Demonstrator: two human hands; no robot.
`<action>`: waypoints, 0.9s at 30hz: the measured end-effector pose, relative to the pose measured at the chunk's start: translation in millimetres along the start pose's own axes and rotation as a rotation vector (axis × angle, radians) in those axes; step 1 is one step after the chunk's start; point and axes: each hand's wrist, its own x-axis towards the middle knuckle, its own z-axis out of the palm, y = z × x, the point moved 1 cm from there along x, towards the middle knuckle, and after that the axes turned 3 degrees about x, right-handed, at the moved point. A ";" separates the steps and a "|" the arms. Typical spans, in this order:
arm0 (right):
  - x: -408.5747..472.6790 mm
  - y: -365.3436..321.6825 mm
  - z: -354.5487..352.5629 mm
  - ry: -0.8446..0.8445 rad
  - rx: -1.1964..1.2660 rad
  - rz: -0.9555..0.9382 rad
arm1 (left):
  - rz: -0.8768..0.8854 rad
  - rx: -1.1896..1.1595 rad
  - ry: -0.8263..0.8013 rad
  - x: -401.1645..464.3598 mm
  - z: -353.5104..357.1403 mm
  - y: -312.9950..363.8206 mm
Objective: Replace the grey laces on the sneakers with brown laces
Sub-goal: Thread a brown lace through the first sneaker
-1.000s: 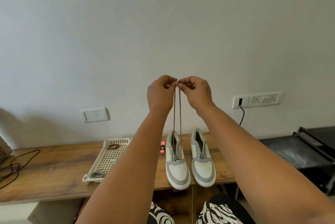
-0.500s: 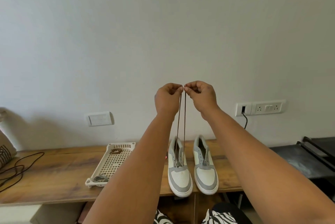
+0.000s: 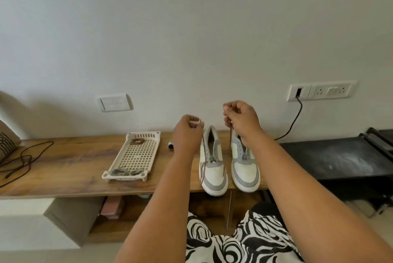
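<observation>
Wooden table (image 3: 63, 169): both hands, left hand (image 3: 187, 133) and right hand (image 3: 242, 120), each grip pinching a brown lace (image 3: 203, 145) end, have lowered and parted; threading can begin.

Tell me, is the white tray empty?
No. The white tray holds a brown lace bundle at its far end and grey laces at its near end.

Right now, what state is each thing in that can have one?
Left hand: pinches one end of the brown lace.
Right hand: pinches the other end.
Left sneaker: brown lace through its lowest eyelets only, slack.
Right sneaker: upright on the bench, lacing unclear.
Tray: holds grey laces and a brown coil.
Wall socket: cable plugged in.
</observation>
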 end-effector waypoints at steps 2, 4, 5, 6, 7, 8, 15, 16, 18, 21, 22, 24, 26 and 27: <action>-1.0 44.8 -1.2 0.013 -0.066 0.101 | -0.078 0.126 -0.073 -6.4 16.1 -42.2; -6.1 83.3 -1.9 0.035 -0.125 0.199 | -0.093 0.301 -0.148 -12.4 28.4 -76.0; -7.4 100.6 -0.9 0.046 -0.155 0.236 | -0.095 0.365 -0.172 -12.3 35.0 -90.5; -8.9 116.0 0.0 0.059 -0.190 0.256 | -0.106 0.392 -0.181 -12.5 40.7 -100.9; -8.9 131.2 1.1 0.067 -0.236 0.262 | -0.127 0.389 -0.187 -10.5 47.7 -111.8; -9.1 143.1 2.2 0.063 -0.295 0.262 | -0.157 0.366 -0.196 -8.7 53.9 -120.8; -2.2 193.0 21.7 -0.040 -0.627 0.139 | -0.355 0.248 -0.184 13.7 84.4 -157.5; -1.6 195.4 24.4 -0.041 -0.655 0.099 | -0.393 0.212 -0.187 16.5 87.6 -160.5; 0.7 199.9 28.4 -0.048 -0.701 0.025 | -0.432 0.170 -0.213 20.9 93.9 -166.4; 6.6 203.2 31.1 -0.057 -0.734 -0.026 | -0.380 0.191 -0.243 24.0 100.6 -167.0; 9.2 204.0 32.3 -0.051 -0.743 -0.034 | -0.347 0.194 -0.232 25.9 102.3 -167.4; 13.1 205.4 35.0 -0.041 -0.770 -0.042 | -0.293 0.192 -0.219 27.2 104.3 -166.9; 15.1 207.1 38.2 -0.055 -0.815 -0.040 | -0.246 0.205 -0.226 26.7 106.5 -166.2; 16.0 208.2 39.6 -0.061 -0.839 -0.039 | -0.222 0.212 -0.232 26.0 107.5 -166.0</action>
